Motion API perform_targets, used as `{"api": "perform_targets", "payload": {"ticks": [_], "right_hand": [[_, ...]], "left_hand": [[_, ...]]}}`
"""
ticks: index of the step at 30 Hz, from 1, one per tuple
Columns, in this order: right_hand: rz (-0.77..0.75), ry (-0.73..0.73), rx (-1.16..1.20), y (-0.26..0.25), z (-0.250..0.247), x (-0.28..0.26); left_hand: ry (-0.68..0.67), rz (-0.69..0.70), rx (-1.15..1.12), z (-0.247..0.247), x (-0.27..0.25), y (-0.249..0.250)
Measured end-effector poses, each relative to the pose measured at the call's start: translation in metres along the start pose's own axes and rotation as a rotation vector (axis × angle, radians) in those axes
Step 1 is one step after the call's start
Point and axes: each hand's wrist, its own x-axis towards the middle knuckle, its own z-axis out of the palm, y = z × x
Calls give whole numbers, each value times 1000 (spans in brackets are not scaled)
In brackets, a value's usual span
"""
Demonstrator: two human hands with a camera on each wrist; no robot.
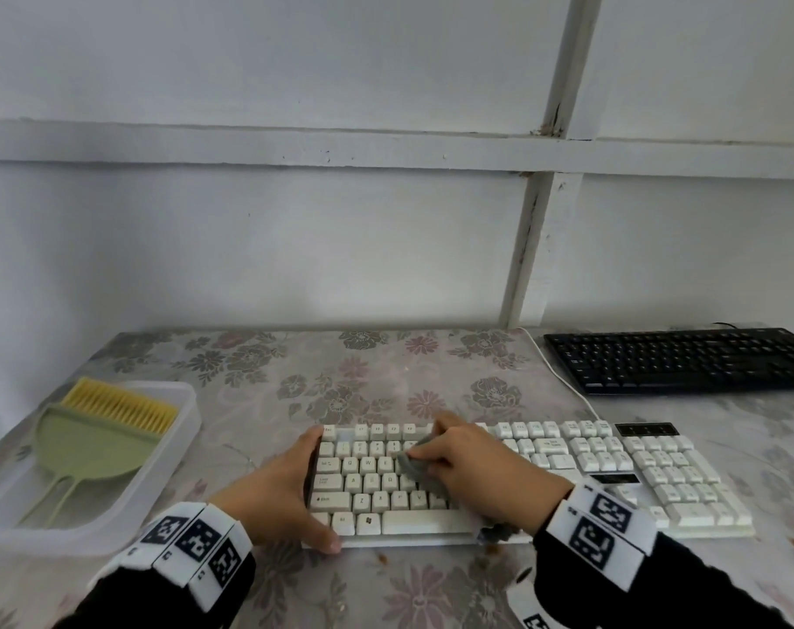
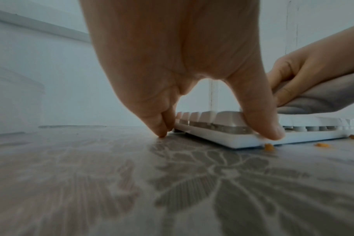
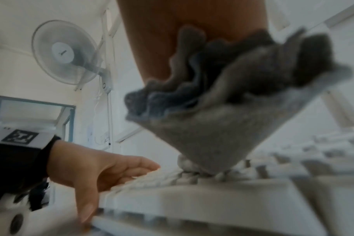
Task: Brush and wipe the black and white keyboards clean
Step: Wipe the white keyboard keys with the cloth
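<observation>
The right hand (image 1: 465,451) grips a grey cloth (image 1: 415,467), wiping the white keyboard (image 1: 567,474) mid-bench; the left hand (image 1: 277,488) braces its end, fingers straight. The black keyboard (image 1: 685,360) (far right) seemingly awaits cleaning.

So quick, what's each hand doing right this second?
Left hand: open, fingers and thumb braced against the left end of the white keyboard, steadying it.
Right hand: closed around a grey cloth, pressing it onto the keys.
</observation>
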Motion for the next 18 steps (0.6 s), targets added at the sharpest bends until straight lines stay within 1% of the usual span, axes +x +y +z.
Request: {"api": "perform_targets", "payload": {"ticks": [3,5,8,11,13,18], "right_hand": [[91,-28,-16,10,-9,-5],[110,-10,-28,11,-16,-6],[78,61,5,3,-18,-3],[23,48,-8,-3,-6,-3],[32,21,-15,3,-1,-8],[75,42,-25,31,-8,-23]], "left_hand": [[3,2,12,0,-1,0],[5,13,12,0,-1,1],[9,24,4,0,-1,2],[6,21,-2,1,0,1],[5,20,2,0,0,0],[-13,6,-23,0,3,-7]]}}
